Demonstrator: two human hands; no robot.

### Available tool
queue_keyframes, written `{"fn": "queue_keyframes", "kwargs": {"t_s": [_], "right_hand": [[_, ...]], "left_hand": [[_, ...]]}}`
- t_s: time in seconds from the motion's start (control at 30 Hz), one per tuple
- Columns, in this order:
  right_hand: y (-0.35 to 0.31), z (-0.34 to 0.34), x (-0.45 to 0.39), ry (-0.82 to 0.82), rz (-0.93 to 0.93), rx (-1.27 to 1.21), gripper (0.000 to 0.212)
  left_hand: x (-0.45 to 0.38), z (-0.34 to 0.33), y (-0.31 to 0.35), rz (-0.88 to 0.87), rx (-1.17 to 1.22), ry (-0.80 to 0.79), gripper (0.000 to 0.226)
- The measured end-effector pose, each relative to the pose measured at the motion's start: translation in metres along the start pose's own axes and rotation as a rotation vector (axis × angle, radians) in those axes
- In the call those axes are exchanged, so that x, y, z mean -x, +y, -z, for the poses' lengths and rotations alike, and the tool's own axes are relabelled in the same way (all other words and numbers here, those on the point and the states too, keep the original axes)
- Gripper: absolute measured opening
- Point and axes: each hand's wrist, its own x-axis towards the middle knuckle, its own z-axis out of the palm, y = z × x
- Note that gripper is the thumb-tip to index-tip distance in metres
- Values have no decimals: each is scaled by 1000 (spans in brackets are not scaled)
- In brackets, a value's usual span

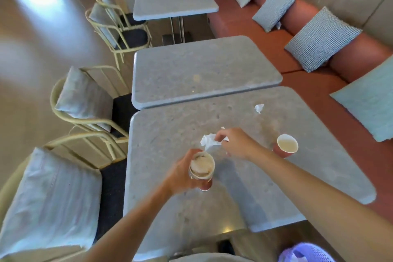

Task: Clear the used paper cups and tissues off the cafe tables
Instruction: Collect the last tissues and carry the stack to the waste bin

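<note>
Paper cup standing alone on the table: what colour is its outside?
Reddish-pink paper cup, head view.

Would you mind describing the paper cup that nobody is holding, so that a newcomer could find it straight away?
Start at the nearest grey stone table, the one under both hands. Look to its right side, toward the red bench: the free cup stands there upright, open and apparently empty, just beyond the right forearm. Unlike the stacked cups gripped by the left hand, it stands alone and untouched.
</note>
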Motion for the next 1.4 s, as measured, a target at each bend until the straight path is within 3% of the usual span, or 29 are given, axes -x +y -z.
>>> {"fn": "queue_keyframes", "kwargs": {"t_s": [0.37,0.57,0.73,0.93,1.13,1.4], "right_hand": [[26,7,-20,-70,70,43,26],[49,22,-21,-83,13,39,18],[76,33,-22,-15,-20,170,26],[121,46,-13,158,-262,467,46],[155,49,2,25,-573,501,76],[172,50,12,115,-514,395,45]], "left_hand": [[6,-29,-17,61,-155,43,83],[1,-36,-24,124,-177,-52,86],[-5,-39,-25,164,-133,-95,82],[-9,-38,-22,181,-104,-105,84],[-9,-42,-24,194,-121,-82,89],[-15,-44,-17,208,-112,-101,88]]}}
